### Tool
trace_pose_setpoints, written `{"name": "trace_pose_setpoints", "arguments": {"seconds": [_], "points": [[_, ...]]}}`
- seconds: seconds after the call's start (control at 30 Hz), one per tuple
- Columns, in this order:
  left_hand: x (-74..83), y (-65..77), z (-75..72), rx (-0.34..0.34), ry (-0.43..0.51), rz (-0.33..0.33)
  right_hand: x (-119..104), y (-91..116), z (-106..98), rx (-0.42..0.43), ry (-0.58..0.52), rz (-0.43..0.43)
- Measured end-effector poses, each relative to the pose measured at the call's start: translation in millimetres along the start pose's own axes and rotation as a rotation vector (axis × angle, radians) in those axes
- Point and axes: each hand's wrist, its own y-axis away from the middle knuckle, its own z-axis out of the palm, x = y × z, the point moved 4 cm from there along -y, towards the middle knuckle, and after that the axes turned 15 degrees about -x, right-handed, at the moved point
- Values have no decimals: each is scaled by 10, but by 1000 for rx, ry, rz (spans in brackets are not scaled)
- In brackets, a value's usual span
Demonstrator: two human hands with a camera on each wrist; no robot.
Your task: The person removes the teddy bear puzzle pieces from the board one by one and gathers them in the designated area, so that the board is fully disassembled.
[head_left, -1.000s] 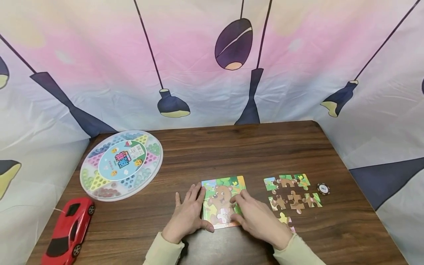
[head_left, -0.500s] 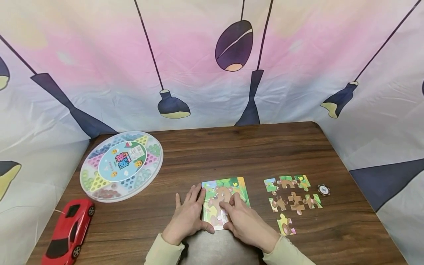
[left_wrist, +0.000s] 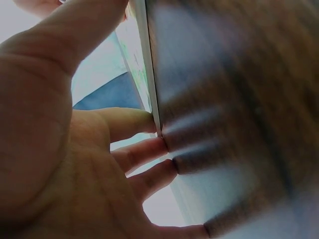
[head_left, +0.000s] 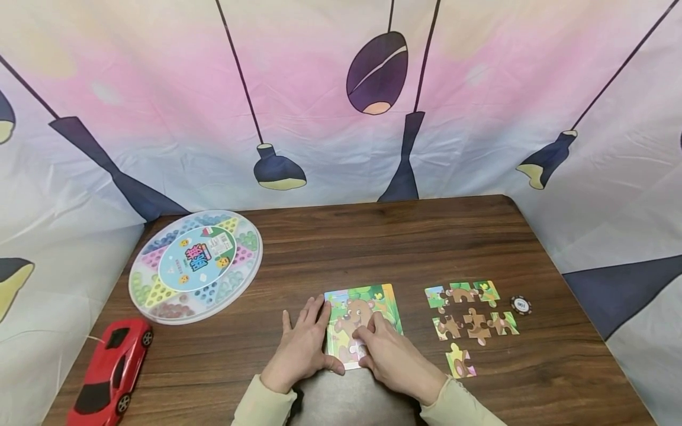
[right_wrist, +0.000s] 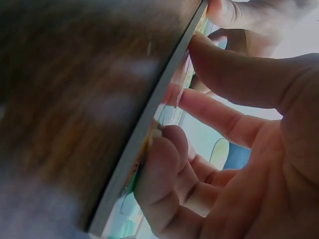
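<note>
A square jigsaw board (head_left: 390, 299) with a bear picture lies on the table. My left hand (head_left: 302, 351) steadies its left side with straight, spread fingers, the thumb across the near left corner. In the left wrist view, the fingertips meet the board's edge (left_wrist: 149, 64). My right hand (head_left: 389, 352) leans over the lower middle, its thumb and index finger at a jigsaw piece (head_left: 357, 350) lying in the board. In the right wrist view, the index finger (right_wrist: 214, 112) touches the picture and other fingers curl against it. The piece is mostly hidden by the hand.
Loose jigsaw pieces (head_left: 476, 324) lie in rows to the right, with one piece (head_left: 458, 362) nearer me. Beside them is a poker chip (head_left: 520, 305). A round marble game box (head_left: 194, 266) and a red toy car (head_left: 112, 370) stand left. A printed cloth hangs behind.
My right hand has moved left and slightly down across the board, its fingers now closer to the lower middle piece. The near loose piece came into full view. My left hand has stayed put.
</note>
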Motion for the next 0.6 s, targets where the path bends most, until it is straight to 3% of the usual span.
{"name": "trace_pose_setpoints", "arguments": {"seconds": [0.6], "points": [[6, -3, -2, -6, -2, -4, -3, -37, 1, -40, -66, 25]]}}
